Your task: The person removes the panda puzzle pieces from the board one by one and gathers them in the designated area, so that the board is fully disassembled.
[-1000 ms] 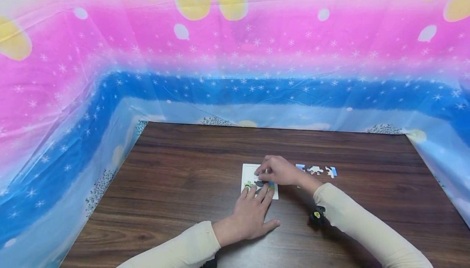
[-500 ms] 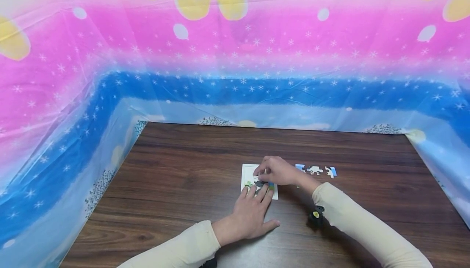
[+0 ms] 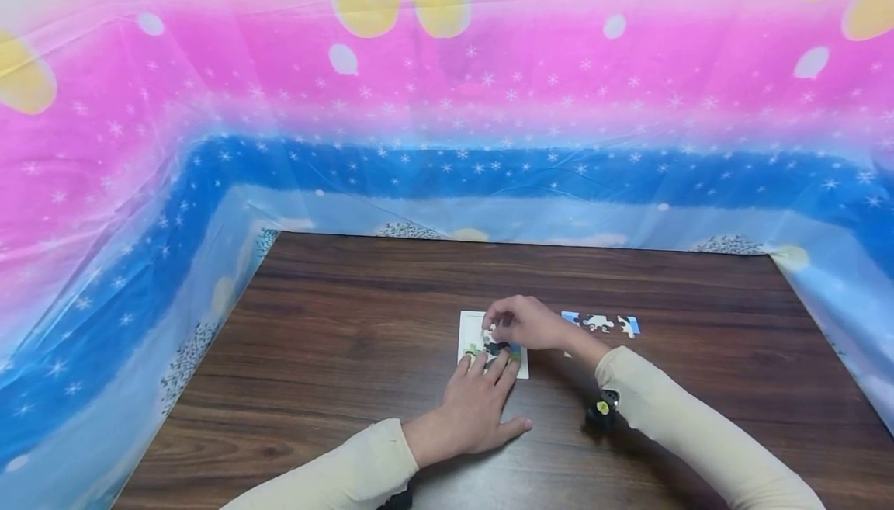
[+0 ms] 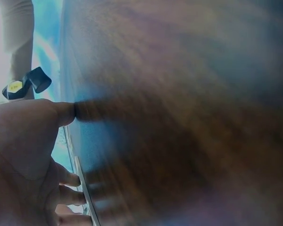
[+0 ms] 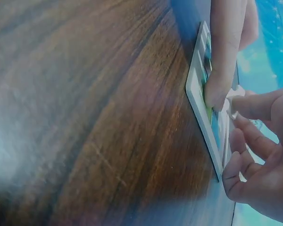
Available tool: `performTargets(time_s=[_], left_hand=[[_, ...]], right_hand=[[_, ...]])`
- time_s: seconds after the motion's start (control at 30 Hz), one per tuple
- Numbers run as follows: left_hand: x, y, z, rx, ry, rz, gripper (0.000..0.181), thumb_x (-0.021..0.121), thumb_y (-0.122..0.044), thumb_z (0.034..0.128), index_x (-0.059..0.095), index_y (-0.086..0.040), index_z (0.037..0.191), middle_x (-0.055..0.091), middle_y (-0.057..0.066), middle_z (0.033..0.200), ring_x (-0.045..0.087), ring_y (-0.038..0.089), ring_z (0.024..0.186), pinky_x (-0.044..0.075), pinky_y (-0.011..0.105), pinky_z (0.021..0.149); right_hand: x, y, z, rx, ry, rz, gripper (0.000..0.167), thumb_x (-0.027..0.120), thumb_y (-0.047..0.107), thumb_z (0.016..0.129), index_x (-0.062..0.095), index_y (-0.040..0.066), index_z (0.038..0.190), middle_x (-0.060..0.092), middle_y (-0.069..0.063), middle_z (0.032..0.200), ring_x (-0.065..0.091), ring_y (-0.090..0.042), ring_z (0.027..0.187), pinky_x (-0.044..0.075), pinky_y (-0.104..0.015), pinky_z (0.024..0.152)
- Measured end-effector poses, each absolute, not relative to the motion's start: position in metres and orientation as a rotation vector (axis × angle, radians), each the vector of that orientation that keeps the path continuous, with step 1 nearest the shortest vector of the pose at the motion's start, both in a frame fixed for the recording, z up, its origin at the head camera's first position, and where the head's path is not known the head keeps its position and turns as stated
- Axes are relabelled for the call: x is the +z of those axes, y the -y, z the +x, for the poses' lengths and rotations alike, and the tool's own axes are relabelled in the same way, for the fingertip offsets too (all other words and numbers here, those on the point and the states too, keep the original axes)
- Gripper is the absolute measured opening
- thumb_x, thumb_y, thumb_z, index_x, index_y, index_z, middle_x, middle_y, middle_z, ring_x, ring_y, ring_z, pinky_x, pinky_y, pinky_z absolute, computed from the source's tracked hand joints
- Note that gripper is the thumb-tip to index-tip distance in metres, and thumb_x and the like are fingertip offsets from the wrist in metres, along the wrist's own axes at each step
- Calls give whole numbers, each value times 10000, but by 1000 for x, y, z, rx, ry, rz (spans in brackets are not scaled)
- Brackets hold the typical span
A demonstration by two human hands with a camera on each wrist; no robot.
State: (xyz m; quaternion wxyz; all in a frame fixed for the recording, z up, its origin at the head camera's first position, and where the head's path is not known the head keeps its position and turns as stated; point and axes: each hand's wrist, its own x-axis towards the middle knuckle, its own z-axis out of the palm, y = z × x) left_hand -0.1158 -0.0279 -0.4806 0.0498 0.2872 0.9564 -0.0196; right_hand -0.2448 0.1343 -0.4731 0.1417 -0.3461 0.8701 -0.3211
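Several loose pieces lie on the table right of the puzzle frame, where the right hand pinches another piece; the left hand rests extended fingers on the near side.

The table looks like wood or wood-grain laminate, smooth with a soft sheen. The backdrop is thin, creased cloth; the sleeves are matt fabric. The tray and pieces resemble smooth card; the wrist unit resembles plastic.
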Motion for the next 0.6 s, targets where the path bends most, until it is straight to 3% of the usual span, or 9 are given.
performTargets(time_s=[0.27, 0.6], left_hand=[[-482, 28, -116, -39, -2920, 867, 853, 420, -737, 964, 363, -167, 1596, 336, 42, 1657, 386, 317, 1473, 355, 501, 1165], [-482, 26, -115, -95, -2900, 864, 850, 380, -733, 980, 334, -165, 1612, 301, 43, 1673, 373, 313, 1485, 362, 498, 1164]], right_hand=[[-463, -151, -242, -1091, -2558, -966, 181, 678, 145, 998, 714, 103, 1170, 695, 47, 976, 656, -115, 906, 560, -333, 799], [-456, -204, -234, -1178, -2662, -659, 220, 718, 235, 976, 705, 111, 1157, 730, 66, 947, 697, -160, 885, 569, -379, 764]])
